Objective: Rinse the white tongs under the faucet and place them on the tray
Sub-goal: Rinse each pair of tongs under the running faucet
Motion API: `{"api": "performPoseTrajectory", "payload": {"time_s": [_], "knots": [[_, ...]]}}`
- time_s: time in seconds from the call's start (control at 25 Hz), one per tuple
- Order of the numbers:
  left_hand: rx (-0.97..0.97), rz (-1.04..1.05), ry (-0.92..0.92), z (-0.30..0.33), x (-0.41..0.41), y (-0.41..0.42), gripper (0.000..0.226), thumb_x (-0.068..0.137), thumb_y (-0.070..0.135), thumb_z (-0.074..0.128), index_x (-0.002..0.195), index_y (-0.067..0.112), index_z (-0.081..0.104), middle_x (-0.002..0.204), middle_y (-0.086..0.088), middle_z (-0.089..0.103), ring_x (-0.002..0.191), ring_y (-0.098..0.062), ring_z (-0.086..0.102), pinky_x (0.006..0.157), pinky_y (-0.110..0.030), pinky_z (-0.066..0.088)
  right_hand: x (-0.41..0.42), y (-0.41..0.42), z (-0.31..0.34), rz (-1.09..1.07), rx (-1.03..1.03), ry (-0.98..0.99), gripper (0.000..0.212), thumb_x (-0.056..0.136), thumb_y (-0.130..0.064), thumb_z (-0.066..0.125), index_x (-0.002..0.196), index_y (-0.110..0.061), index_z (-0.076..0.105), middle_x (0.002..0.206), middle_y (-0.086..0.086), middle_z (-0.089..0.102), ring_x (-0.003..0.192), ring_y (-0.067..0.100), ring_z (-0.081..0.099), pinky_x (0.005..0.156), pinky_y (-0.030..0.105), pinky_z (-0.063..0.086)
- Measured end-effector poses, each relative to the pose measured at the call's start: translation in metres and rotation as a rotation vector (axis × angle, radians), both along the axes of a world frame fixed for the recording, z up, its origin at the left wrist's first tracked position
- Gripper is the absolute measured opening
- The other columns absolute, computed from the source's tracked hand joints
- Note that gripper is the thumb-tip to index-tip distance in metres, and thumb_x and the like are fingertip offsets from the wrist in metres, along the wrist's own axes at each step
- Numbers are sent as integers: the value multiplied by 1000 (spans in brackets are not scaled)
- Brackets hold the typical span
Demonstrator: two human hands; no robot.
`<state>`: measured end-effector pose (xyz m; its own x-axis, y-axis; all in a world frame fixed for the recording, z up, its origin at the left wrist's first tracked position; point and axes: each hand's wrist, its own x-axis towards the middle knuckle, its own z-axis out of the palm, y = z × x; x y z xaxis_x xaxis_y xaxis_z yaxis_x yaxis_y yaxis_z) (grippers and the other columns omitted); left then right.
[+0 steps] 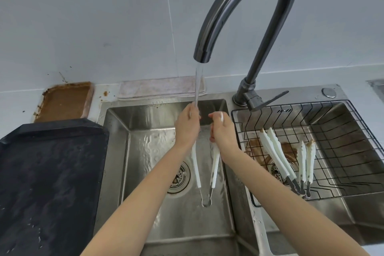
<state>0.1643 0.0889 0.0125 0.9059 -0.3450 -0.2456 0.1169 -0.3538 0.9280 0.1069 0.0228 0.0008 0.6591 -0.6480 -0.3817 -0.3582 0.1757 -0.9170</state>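
Observation:
White tongs (196, 170) hang spread open over the left sink basin (116, 151), their metal hinge loop pointing toward me. My left hand (187, 127) grips the tip of the left arm, right under the water stream from the dark faucet (245, 6). My right hand (223, 133) grips the tip of the right arm, just right of the stream. The black tray (47, 183) lies on the counter left of the sink, wet.
A wire rack (342, 151) sits in the right basin and holds two more white tongs (278, 156), one soiled brown. A dirty brown tray (64, 102) and a folded cloth (158, 88) lie by the wall. A white handle (260, 233) rests on the sink divider.

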Motion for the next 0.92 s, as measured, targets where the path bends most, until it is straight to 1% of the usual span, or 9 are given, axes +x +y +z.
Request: {"api": "performPoseTrajectory", "payload": {"time_s": [0.12,0.24,0.36,0.44,0.52,0.64,0.72,0.76,0.92], "knots": [[103,5,-16,-9,5,7,31,97,27,31,88,9,54,72,-3,54,77,-26,56,74,-36,46,-2,4,14,143,-233,-37,11,95,-24,44,100,-14,49,66,-10,49,55,5,45,50,14,39],[195,26,-19,-14,16,23,22,94,19,40,90,3,55,77,-2,57,77,-22,58,65,-22,46,4,10,27,312,-263,-50,16,93,-24,48,106,-14,48,73,-11,53,61,2,50,51,7,40],[62,113,151,-18,24,43,18,93,18,48,79,12,57,87,-11,62,81,-27,62,74,-37,55,15,14,38,409,-328,-88,24,92,-25,51,114,-14,53,79,-7,58,68,2,56,61,10,43],[-34,140,240,-14,23,53,14,93,15,49,94,7,61,93,-12,64,75,-19,64,64,-25,56,21,14,45,403,-384,-98,27,94,-28,49,118,-15,53,74,-5,58,59,-1,54,59,11,41],[-77,110,260,-9,20,57,21,93,12,49,108,3,59,97,-10,65,73,-9,62,61,-17,54,25,14,49,405,-449,-96,33,96,-29,42,126,-15,49,81,-1,59,62,6,52,63,18,40],[-88,-28,202,3,13,48,28,91,13,53,118,7,55,103,-7,64,87,-14,64,77,-27,57,23,12,43,378,-443,-67,34,99,-29,35,125,-12,46,76,-9,56,62,6,53,52,14,42],[0,-173,87,12,5,38,36,91,20,54,126,13,51,105,-1,62,100,-18,62,90,-34,52,17,9,34,311,-361,-49,32,99,-28,32,123,-10,45,77,-11,56,64,3,55,58,15,49],[36,-230,35,16,2,31,36,92,22,51,128,15,49,105,2,60,101,-17,60,91,-32,49,13,6,30,277,-328,-42,31,100,-26,32,122,-9,44,82,-9,58,67,3,56,62,18,50],[108,-294,-42,21,-5,14,35,98,28,37,130,22,49,99,5,60,95,-13,57,83,-22,43,1,-4,24,237,-328,-34,28,100,-15,31,126,-9,40,107,4,60,76,5,56,57,4,42]]}}
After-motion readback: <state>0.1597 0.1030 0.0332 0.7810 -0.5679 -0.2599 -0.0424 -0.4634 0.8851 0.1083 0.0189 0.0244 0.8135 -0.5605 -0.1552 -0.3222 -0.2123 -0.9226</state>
